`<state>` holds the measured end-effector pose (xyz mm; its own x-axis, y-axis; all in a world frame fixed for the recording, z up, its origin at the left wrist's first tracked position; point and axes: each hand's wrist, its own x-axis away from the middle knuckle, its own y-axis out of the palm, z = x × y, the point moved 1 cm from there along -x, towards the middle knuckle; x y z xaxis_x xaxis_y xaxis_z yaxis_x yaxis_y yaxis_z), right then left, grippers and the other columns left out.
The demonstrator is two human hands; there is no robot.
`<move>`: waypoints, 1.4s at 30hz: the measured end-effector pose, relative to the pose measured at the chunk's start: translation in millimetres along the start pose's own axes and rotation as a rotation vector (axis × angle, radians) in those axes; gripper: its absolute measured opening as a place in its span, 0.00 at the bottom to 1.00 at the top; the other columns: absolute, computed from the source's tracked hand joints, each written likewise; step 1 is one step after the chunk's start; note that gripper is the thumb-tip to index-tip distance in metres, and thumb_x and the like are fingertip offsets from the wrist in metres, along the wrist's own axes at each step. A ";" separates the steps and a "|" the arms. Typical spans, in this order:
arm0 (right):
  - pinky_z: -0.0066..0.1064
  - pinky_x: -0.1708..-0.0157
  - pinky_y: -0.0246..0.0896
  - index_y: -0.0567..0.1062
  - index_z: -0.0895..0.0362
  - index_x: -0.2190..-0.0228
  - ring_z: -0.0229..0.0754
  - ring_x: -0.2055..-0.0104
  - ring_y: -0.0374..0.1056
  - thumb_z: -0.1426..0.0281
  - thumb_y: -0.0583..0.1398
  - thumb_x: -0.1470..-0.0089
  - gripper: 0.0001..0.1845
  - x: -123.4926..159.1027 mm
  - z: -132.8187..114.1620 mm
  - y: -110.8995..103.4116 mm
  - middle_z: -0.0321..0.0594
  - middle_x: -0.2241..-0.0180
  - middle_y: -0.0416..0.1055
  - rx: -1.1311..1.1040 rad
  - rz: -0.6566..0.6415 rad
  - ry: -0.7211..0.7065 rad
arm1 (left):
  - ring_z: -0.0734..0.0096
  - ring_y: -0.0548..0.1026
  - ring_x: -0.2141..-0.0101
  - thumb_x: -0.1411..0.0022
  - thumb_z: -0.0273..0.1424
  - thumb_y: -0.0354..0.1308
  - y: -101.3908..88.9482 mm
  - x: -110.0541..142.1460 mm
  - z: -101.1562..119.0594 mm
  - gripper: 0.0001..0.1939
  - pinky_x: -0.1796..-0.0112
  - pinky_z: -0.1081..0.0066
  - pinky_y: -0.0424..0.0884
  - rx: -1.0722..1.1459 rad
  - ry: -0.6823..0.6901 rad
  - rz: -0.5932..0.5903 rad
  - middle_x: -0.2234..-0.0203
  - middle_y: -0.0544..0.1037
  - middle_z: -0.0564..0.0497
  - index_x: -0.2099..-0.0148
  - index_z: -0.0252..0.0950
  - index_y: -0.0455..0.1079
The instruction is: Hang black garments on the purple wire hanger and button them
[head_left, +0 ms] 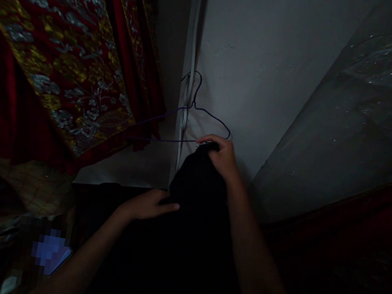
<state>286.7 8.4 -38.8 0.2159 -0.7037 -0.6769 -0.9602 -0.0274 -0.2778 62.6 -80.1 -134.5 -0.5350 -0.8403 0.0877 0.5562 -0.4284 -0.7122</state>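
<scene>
A thin dark wire hanger (212, 114) hangs by its hook against the wall. My right hand (222, 155) grips the gathered top of a black cloth (200, 178) at the hanger's right end, with fingers curled over its edge and touching the lower bar. Lower down, my left hand (150, 204) holds the left side of the same cloth. Its thumb lies on the front, and the other fingers are partly hidden behind. Darkness hides the cloth's folds and exact shape.
Red cloth (73, 46) with silver and gold embroidery hangs at the left. White cables (194, 41) run down the pale wall (266, 43). Shiny clear plastic sheeting (375, 107) covers the right side. A lit, blurred-out screen (53, 251) shows at the lower left.
</scene>
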 end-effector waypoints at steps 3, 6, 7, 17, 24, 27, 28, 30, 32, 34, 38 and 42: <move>0.37 0.49 0.64 0.80 0.57 0.60 0.46 0.53 0.72 0.73 0.54 0.53 0.20 -17.1 36.9 19.8 0.43 0.58 0.79 0.081 0.039 0.234 | 0.58 0.79 0.65 0.37 0.54 0.53 -20.7 5.4 -4.2 0.26 0.66 0.67 0.69 -0.136 -0.058 0.011 0.65 0.83 0.47 0.60 0.35 0.76; 0.36 0.60 0.67 0.78 0.59 0.72 0.48 0.63 0.73 0.67 0.54 0.48 0.14 -11.0 64.6 36.2 0.43 0.70 0.78 0.132 -0.012 0.435 | 0.56 0.80 0.63 0.39 0.46 0.56 -47.3 16.8 -17.5 0.19 0.65 0.67 0.69 -0.244 -0.181 -0.039 0.62 0.83 0.45 0.58 0.36 0.76; 0.35 0.64 0.66 0.76 0.58 0.76 0.48 0.66 0.72 0.65 0.55 0.49 0.13 -6.4 68.9 35.0 0.42 0.74 0.75 0.147 -0.011 0.443 | 0.56 0.80 0.64 0.40 0.43 0.56 -56.0 21.7 -23.8 0.18 0.66 0.67 0.70 -0.277 -0.259 -0.065 0.62 0.83 0.44 0.57 0.35 0.76; 0.29 0.80 0.43 0.62 0.54 0.88 0.38 0.81 0.57 0.55 0.58 0.54 0.22 14.2 39.2 -51.2 0.35 0.86 0.57 0.493 0.168 0.308 | 0.61 0.76 0.70 0.38 0.48 0.50 -153.7 37.3 12.8 0.22 0.67 0.67 0.67 -0.477 -0.137 0.417 0.72 0.80 0.47 0.70 0.38 0.74; 0.30 0.79 0.49 0.67 0.55 0.84 0.40 0.79 0.61 0.52 0.57 0.50 0.23 36.7 17.6 -22.0 0.38 0.83 0.65 0.348 0.111 0.336 | 0.58 0.77 0.65 0.37 0.40 0.52 -171.2 24.5 56.9 0.15 0.60 0.64 0.70 -0.631 0.016 0.763 0.66 0.80 0.44 0.62 0.35 0.75; 0.31 0.76 0.56 0.71 0.56 0.79 0.43 0.75 0.68 0.52 0.55 0.44 0.23 45.9 9.1 -2.1 0.41 0.78 0.72 0.261 0.018 0.317 | 0.54 0.77 0.57 0.37 0.35 0.53 -165.5 3.9 66.6 0.16 0.53 0.59 0.71 -0.662 0.138 0.849 0.57 0.80 0.40 0.52 0.32 0.74; 0.31 0.74 0.59 0.73 0.56 0.77 0.44 0.73 0.69 0.53 0.55 0.42 0.22 47.9 6.0 1.2 0.42 0.77 0.73 0.250 -0.017 0.302 | 0.53 0.76 0.55 0.36 0.33 0.52 -163.6 -4.0 68.9 0.17 0.51 0.58 0.70 -0.658 0.186 0.858 0.55 0.80 0.39 0.50 0.31 0.73; 0.33 0.69 0.64 0.75 0.57 0.71 0.46 0.69 0.72 0.56 0.55 0.40 0.19 51.0 -0.9 0.9 0.43 0.73 0.75 0.253 -0.096 0.234 | 0.55 0.76 0.53 0.35 0.29 0.49 -161.5 -18.4 70.6 0.18 0.49 0.58 0.70 -0.619 0.273 0.850 0.54 0.80 0.41 0.47 0.31 0.73; 0.35 0.63 0.67 0.76 0.56 0.59 0.46 0.64 0.74 0.63 0.56 0.40 0.14 53.6 -8.2 -9.4 0.43 0.66 0.78 0.275 -0.126 0.139 | 0.58 0.77 0.55 0.35 0.26 0.47 -162.1 -28.1 67.9 0.19 0.50 0.60 0.71 -0.561 0.321 0.801 0.56 0.81 0.43 0.47 0.33 0.73; 0.37 0.58 0.69 0.69 0.55 0.44 0.46 0.61 0.74 0.70 0.58 0.43 0.25 54.8 -14.0 -29.2 0.44 0.57 0.77 0.305 -0.026 0.064 | 0.61 0.78 0.59 0.34 0.26 0.46 -165.2 -31.4 63.0 0.19 0.54 0.64 0.72 -0.518 0.324 0.739 0.59 0.81 0.45 0.48 0.34 0.74; 0.39 0.55 0.69 0.66 0.56 0.39 0.48 0.56 0.74 0.69 0.62 0.45 0.33 48.0 -15.7 -86.4 0.49 0.49 0.74 0.374 0.290 0.049 | 0.60 0.78 0.61 0.34 0.27 0.46 -171.9 -24.0 59.5 0.18 0.56 0.64 0.72 -0.542 0.309 0.729 0.61 0.80 0.45 0.50 0.35 0.75; 0.37 0.66 0.70 0.81 0.57 0.60 0.47 0.66 0.74 0.59 0.64 0.48 0.17 32.8 -13.6 -134.7 0.42 0.66 0.79 0.250 0.119 0.267 | 0.59 0.75 0.57 0.32 0.29 0.46 -172.3 -14.3 60.9 0.16 0.52 0.60 0.71 -0.602 0.325 0.838 0.54 0.75 0.41 0.51 0.34 0.75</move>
<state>420.7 -20.6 -14.3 0.0206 -0.8526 -0.5222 -0.8961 0.2159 -0.3878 13.2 -14.5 29.4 -0.3225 -0.6235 -0.7122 0.4669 0.5497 -0.6927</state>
